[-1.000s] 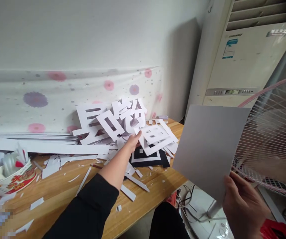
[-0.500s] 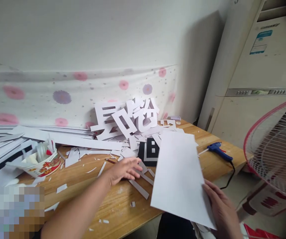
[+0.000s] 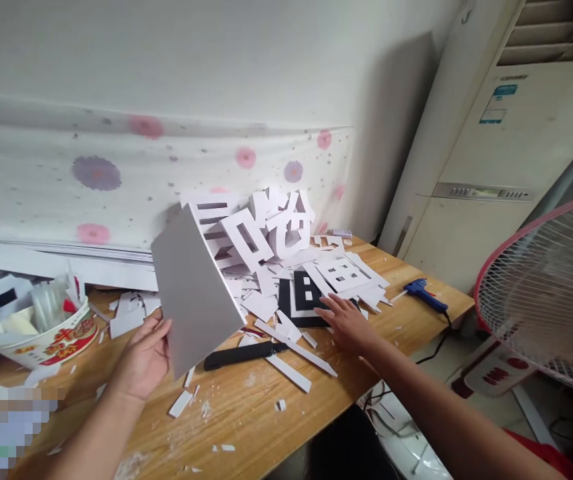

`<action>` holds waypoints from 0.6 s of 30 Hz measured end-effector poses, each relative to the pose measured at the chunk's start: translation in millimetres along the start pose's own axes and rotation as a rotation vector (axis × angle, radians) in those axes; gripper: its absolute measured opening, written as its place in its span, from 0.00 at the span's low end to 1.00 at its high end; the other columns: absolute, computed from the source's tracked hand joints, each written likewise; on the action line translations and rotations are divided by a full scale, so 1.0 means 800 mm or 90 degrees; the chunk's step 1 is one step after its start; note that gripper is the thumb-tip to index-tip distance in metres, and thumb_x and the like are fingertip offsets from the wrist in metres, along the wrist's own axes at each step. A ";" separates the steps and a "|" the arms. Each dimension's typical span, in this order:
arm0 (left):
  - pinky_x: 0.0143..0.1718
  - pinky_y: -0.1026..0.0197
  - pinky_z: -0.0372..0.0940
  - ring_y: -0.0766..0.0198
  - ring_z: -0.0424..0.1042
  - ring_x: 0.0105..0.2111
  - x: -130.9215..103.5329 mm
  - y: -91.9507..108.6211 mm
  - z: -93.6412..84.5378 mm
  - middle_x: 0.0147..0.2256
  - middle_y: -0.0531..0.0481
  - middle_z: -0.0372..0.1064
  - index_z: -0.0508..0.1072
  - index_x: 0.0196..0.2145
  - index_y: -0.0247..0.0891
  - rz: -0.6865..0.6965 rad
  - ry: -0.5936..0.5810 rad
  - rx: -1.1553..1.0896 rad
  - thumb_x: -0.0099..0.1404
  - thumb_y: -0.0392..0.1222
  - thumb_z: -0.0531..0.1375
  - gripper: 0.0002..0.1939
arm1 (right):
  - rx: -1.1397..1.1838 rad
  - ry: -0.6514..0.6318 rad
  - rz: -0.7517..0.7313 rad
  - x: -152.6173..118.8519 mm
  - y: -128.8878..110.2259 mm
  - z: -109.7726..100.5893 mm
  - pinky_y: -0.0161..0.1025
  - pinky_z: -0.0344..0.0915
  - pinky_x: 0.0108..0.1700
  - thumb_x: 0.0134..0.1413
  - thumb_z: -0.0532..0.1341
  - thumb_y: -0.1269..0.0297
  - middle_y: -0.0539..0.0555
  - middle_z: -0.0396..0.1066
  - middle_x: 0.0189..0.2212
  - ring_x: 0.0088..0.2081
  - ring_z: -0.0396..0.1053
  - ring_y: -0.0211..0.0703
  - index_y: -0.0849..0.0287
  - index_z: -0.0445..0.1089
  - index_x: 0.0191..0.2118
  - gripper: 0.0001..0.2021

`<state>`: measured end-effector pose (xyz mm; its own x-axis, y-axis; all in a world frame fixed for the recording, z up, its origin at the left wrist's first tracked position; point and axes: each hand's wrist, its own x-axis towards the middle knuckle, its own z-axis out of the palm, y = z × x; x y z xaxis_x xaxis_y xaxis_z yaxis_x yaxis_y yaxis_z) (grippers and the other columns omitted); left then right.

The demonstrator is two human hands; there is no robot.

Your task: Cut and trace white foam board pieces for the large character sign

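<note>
My left hand [image 3: 144,357] holds a grey-white board [image 3: 191,290] by its lower left edge, tilted up above the wooden table [image 3: 246,413]. My right hand [image 3: 349,323] lies flat, fingers spread, on the black sheet [image 3: 299,303] and white scraps beside it. A black utility knife [image 3: 244,355] rests on the table between my hands. Behind stands a pile of white cut-out characters [image 3: 256,237] leaning on the wall.
A printed paper bowl [image 3: 46,340] with plastic cups sits at the left. A blue glue gun [image 3: 424,295] lies near the table's right edge. A pink-rimmed fan [image 3: 549,293] and a standing air conditioner [image 3: 506,153] are at the right. White strips litter the table.
The board has passed from my right hand to my left and moved left. My right hand has gone down onto the black sheet. The knife has come into sight.
</note>
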<state>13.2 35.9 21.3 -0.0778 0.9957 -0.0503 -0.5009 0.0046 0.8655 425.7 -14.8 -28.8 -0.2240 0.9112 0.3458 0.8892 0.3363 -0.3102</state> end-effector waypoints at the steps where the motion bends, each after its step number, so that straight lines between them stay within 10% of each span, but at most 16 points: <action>1: 0.33 0.69 0.73 0.65 0.77 0.32 0.002 -0.001 -0.004 0.36 0.51 0.78 0.75 0.41 0.38 0.006 0.008 -0.013 0.47 0.29 0.69 0.22 | -0.010 -0.012 -0.006 0.009 0.001 0.004 0.59 0.50 0.64 0.55 0.57 0.76 0.61 0.64 0.60 0.64 0.54 0.57 0.55 0.72 0.54 0.22; 8: 0.33 0.68 0.73 0.65 0.78 0.34 -0.003 -0.001 -0.002 0.38 0.52 0.79 0.75 0.40 0.39 -0.017 0.032 -0.025 0.48 0.28 0.67 0.19 | 0.012 0.037 0.076 0.029 0.002 -0.010 0.49 0.64 0.55 0.54 0.57 0.72 0.58 0.76 0.47 0.49 0.72 0.52 0.57 0.77 0.43 0.14; 18: 0.35 0.59 0.76 0.53 0.77 0.44 -0.006 0.006 0.003 0.39 0.54 0.80 0.76 0.36 0.44 -0.022 0.057 0.023 0.48 0.29 0.63 0.17 | 0.157 0.330 0.322 -0.007 0.053 -0.203 0.38 0.65 0.23 0.54 0.58 0.55 0.57 0.74 0.22 0.20 0.70 0.44 0.66 0.74 0.34 0.17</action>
<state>13.1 31.6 27.1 -0.1392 0.9826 -0.1234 -0.4734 0.0434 0.8798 529.7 -44.5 100.2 0.4569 0.7602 0.4619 0.7056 0.0064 -0.7085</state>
